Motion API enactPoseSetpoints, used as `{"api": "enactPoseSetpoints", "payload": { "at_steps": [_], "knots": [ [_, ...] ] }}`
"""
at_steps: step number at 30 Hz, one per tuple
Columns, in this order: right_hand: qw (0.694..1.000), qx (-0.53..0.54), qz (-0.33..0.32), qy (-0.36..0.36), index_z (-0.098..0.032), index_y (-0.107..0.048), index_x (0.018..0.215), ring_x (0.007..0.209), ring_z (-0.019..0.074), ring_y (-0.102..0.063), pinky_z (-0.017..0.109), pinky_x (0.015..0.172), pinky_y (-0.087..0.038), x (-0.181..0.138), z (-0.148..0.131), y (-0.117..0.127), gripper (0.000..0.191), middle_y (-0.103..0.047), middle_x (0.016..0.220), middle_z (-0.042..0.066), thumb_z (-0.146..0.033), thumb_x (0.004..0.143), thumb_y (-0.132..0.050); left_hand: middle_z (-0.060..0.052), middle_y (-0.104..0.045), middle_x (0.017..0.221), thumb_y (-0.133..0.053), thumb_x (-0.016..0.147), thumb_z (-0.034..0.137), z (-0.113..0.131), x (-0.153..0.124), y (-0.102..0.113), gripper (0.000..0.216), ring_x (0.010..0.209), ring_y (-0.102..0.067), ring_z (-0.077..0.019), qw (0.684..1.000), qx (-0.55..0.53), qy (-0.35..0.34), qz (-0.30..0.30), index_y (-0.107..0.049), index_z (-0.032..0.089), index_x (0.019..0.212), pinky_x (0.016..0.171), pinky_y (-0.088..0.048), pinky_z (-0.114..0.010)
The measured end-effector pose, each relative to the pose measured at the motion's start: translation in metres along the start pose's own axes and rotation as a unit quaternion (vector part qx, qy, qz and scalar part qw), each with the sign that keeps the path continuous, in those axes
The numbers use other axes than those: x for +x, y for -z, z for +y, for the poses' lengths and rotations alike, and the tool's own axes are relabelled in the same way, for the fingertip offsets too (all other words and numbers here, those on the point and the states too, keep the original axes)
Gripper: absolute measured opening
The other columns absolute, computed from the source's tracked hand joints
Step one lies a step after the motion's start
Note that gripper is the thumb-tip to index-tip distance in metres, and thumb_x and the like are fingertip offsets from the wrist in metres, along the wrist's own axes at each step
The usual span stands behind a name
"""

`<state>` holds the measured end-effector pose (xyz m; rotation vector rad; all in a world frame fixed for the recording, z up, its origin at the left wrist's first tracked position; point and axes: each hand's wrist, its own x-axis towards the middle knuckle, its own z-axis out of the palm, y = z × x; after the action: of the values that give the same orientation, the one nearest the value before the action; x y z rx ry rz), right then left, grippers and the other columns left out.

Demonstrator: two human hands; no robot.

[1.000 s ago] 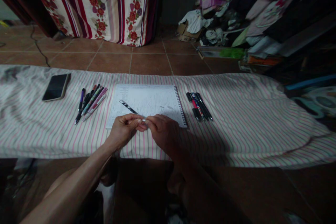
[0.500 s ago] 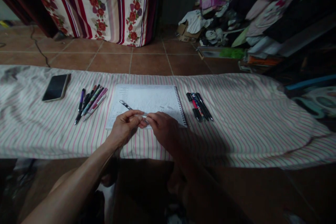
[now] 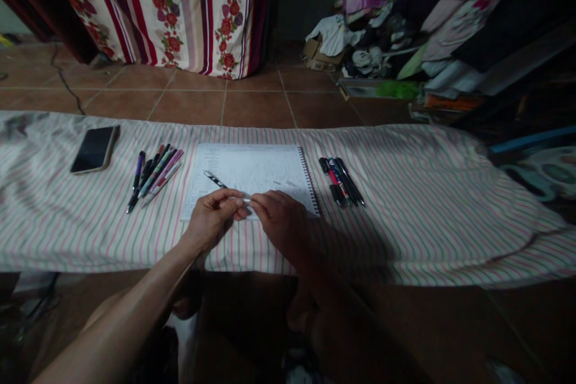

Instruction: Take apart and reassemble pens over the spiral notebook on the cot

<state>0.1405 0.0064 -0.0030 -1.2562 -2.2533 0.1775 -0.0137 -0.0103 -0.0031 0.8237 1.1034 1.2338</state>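
A spiral notebook (image 3: 256, 171) lies open on the striped cloth (image 3: 427, 204). Over its near edge my left hand (image 3: 211, 219) pinches a patterned pen (image 3: 215, 179), whose far end points up and left over the page. My right hand (image 3: 281, 222) meets it fingertip to fingertip, pinched on the pen's pale near end. Left of the notebook lies a group of several pens (image 3: 155, 174). Another group of pens (image 3: 341, 180) lies to the notebook's right.
A dark phone (image 3: 94, 149) rests on the cloth at far left. Beyond the cloth is brown tiled floor (image 3: 252, 99), a floral curtain (image 3: 180, 6) and a heap of clothes and boxes (image 3: 405, 18) at the back right.
Both hands stay joined on the pen, which has slid a little further into my left hand, so less of it shows. The view has shifted slightly.
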Motion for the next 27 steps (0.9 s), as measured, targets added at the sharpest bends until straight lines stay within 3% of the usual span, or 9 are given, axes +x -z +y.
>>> {"api": "enactPoseSetpoints", "payload": {
  "at_steps": [8, 18, 27],
  "knots": [
    [1.000, -0.004, 0.003, -0.001, -0.019, -0.064, 0.083, 0.072, 0.0141, -0.057, 0.025, 0.067, -0.037, 0.0006, -0.0014, 0.0025, 0.017, -0.066, 0.074, 0.003, -0.023, 0.090, -0.048, -0.004, -0.070, 0.062, -0.076, 0.062, 0.024, 0.0035, -0.0018, -0.0031, 0.024, 0.057, -0.064, -0.0129, 1.000, -0.016, 0.010, 0.009, -0.068, 0.011, 0.081, 0.067, -0.051, -0.027],
    [1.000, -0.009, -0.008, -0.009, -0.019, -0.063, 0.081, 0.072, 0.0148, -0.057, 0.026, 0.066, -0.035, 0.0002, -0.0018, 0.0007, 0.020, -0.066, 0.074, 0.003, -0.025, 0.090, -0.047, -0.003, -0.068, 0.057, -0.077, 0.059, 0.029, 0.0099, -0.0030, -0.0056, 0.026, 0.053, -0.062, -0.0126, 0.999, 0.036, 0.004, 0.020, -0.067, 0.012, 0.075, 0.061, -0.052, -0.026],
    [0.999, -0.013, -0.021, -0.023, -0.019, -0.062, 0.077, 0.070, 0.0141, -0.058, 0.026, 0.064, -0.035, 0.0008, -0.0044, 0.0031, 0.021, -0.066, 0.072, 0.002, -0.024, 0.090, -0.046, -0.004, -0.070, 0.060, -0.078, 0.059, 0.031, 0.0079, -0.0036, -0.0049, 0.027, 0.057, -0.064, -0.0146, 0.999, 0.050, 0.000, 0.021, -0.067, 0.013, 0.076, 0.066, -0.053, -0.029]
  ]
}}
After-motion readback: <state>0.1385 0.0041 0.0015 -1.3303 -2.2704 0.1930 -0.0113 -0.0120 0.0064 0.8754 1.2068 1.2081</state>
